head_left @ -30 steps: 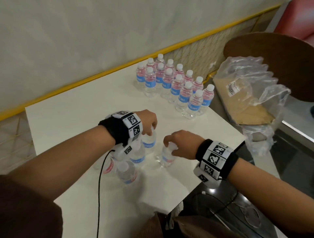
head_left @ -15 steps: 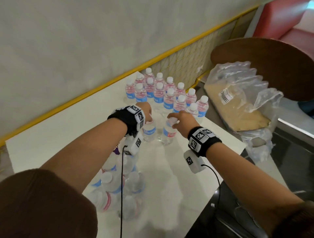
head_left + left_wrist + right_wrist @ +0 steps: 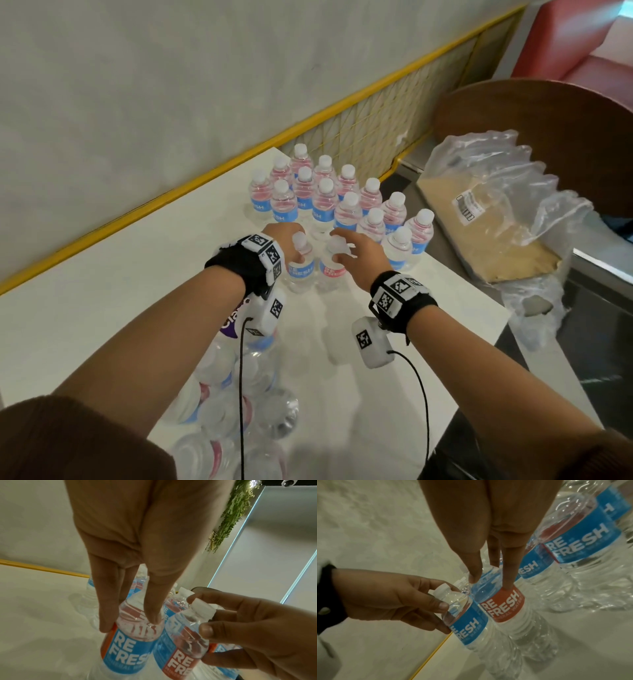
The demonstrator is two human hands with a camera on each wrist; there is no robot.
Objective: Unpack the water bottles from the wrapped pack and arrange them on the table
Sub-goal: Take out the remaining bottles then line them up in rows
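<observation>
- A person's left hand (image 3: 286, 240) pinches the shoulder of a blue-label bottle (image 3: 301, 265), thumb and fingers (image 3: 106, 609) curled round it just under the white cap.
- The right hand (image 3: 359, 253) grips a red-label bottle (image 3: 330, 267) the same way, fingertips (image 3: 508, 580) on the top edge of its label.
- Both bottles stand upright on the white desk (image 3: 120, 274), side by side and touching or nearly so, just in front of the cluster of bottles (image 3: 329, 202).
- That cluster stands upright in rows at the desk's far corner, beside the yellow-trimmed wall (image 3: 171, 85).
- The wrapped pack (image 3: 236, 404) lies on the desk nearer the person than the two held bottles, partly hidden under the left forearm, with more bottles inside its clear film.
- An empty plastic wrap (image 3: 496, 205) with a cardboard sheet (image 3: 486, 240) inside lies off the desk's right edge, well apart from the held bottles.
- Each wrist carries a black band with a marker-covered camera and a black cable.
</observation>
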